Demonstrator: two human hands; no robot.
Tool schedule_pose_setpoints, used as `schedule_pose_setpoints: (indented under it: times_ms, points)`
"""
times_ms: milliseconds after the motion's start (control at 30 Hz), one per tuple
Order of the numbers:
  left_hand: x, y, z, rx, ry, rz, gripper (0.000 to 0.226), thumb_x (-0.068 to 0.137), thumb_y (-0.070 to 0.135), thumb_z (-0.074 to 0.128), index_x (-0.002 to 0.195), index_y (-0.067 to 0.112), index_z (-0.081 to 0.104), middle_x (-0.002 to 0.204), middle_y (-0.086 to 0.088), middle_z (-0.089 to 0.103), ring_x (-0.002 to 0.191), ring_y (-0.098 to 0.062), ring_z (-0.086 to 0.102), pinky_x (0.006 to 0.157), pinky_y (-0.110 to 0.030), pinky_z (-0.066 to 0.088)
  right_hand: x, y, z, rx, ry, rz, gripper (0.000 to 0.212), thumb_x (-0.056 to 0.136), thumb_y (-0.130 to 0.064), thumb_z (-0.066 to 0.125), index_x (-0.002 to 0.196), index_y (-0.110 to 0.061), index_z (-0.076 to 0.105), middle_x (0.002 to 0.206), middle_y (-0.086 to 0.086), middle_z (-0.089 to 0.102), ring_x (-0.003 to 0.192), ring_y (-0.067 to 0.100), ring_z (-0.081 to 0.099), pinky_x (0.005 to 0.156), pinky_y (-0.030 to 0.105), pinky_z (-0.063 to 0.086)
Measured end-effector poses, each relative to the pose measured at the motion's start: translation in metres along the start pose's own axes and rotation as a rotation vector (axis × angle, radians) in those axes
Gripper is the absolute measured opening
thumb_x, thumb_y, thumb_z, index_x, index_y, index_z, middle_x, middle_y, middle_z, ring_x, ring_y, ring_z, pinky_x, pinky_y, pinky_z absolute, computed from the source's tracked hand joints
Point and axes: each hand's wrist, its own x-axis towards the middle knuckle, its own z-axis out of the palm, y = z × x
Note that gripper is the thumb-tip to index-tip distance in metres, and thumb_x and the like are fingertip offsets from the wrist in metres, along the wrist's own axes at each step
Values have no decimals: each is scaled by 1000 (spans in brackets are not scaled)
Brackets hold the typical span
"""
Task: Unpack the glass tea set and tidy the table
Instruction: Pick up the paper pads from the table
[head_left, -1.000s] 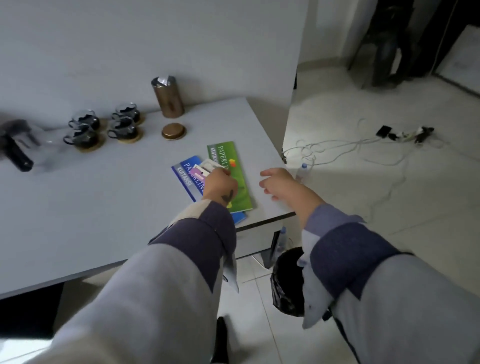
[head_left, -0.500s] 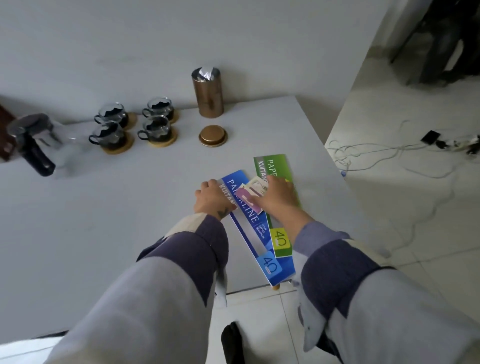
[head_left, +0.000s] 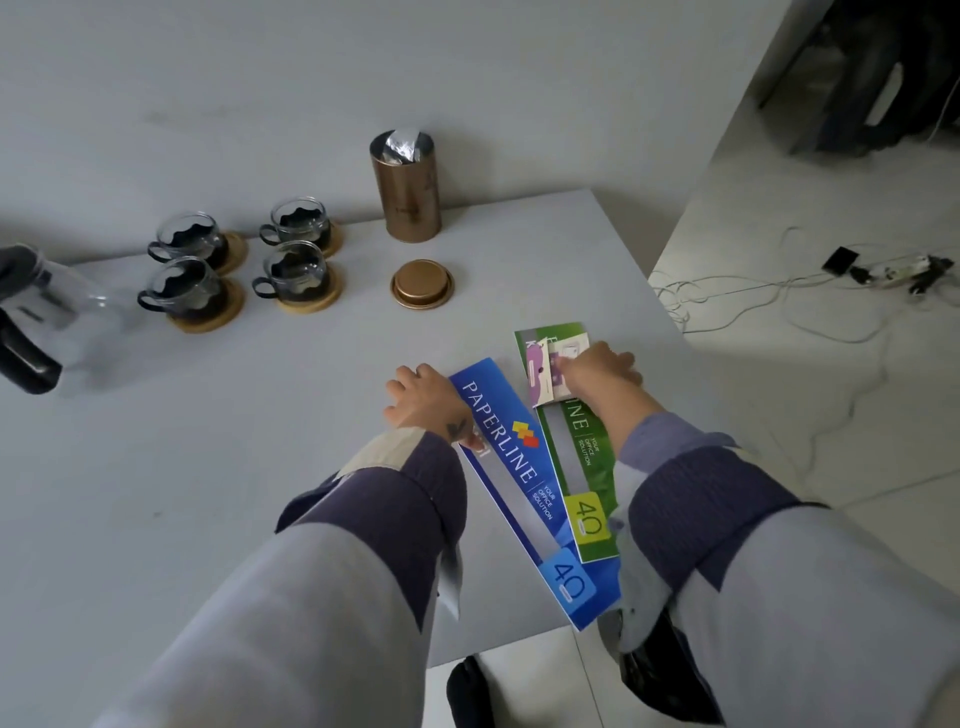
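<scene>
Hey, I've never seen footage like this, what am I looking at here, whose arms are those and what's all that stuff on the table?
This is one picture from a camera worn on a person's head, looking down at their own arms. There is no machine. On the grey table stand four glass cups on wooden coasters, a glass teapot, a copper tin and its lid lying beside it. The left hand holds the edge of a blue paper wrapper. The right hand holds small cards over a green wrapper.

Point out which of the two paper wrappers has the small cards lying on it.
The green wrapper, on the right beside the blue wrapper; the small cards lie on its far end.
</scene>
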Motion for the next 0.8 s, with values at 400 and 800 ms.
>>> schedule_pose_setpoints:
  times_ms: [400, 800]
  points:
    - [0, 1, 6, -410, -127, -6, 75, 75, 9, 77, 125, 14, 21, 115, -10, 52, 110, -28, 57, 76, -38, 48, 4, -3, -10, 459, -91, -6, 69, 77, -12, 76, 132, -6, 34, 134, 14, 50, 120, 32, 52, 99, 38, 46]
    - [9, 38, -13, -984, -130, 9, 39, 90, 18, 61, 116, 24, 33, 107, -9, 58, 94, -25, 64, 81, -47, 56, 8, -4, -63, 754, -189, -182, 32, 88, -5, 63, 119, -6, 59, 117, 13, 65, 89, 23, 60, 77, 31, 49]
